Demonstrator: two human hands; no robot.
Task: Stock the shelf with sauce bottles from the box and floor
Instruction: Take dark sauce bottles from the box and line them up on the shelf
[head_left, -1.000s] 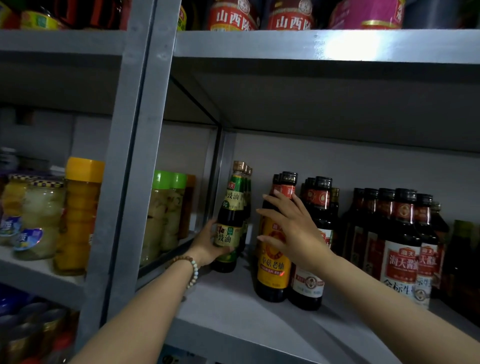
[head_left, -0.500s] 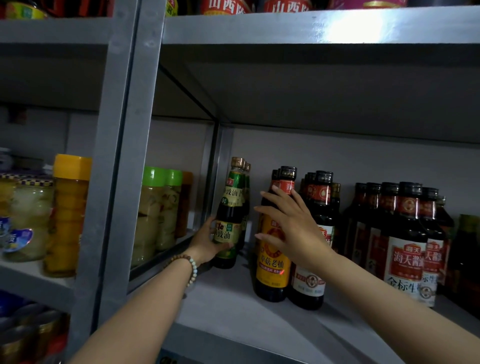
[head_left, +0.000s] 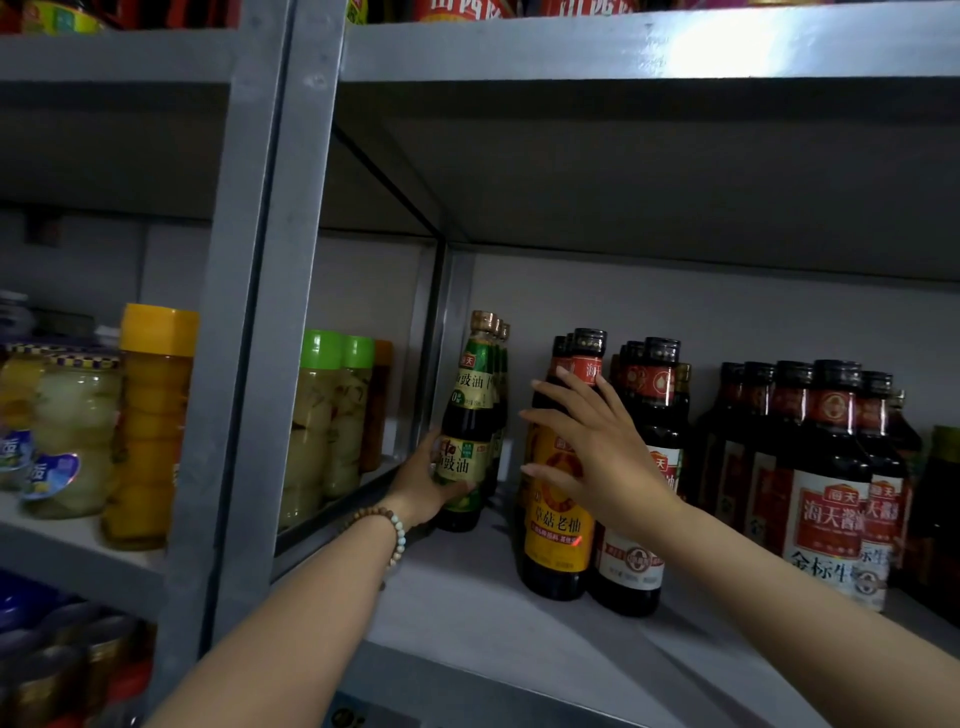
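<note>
A green-labelled sauce bottle (head_left: 469, 415) stands at the left end of the grey shelf board (head_left: 467, 608), first in a short row. My left hand (head_left: 423, 480), bead bracelet on its wrist, grips this bottle low on its body. Right of it stands a dark bottle with a yellow label (head_left: 557, 525). My right hand (head_left: 597, 447) lies against that bottle's shoulder with its fingers straight and spread. More dark red-labelled bottles (head_left: 831, 499) fill the shelf to the right.
A grey steel upright (head_left: 260, 322) splits the shelving. Left of it stand jars of preserved fruit (head_left: 72, 436), an orange-lidded jar (head_left: 153, 426) and green-lidded jars (head_left: 332, 421). The shelf above (head_left: 623, 52) carries red tins. Cans sit on the lower left shelf.
Both hands stay on their bottles; the green-labelled bottle has barely shifted. The view has dropped slightly, so less of the top shelf shows.
</note>
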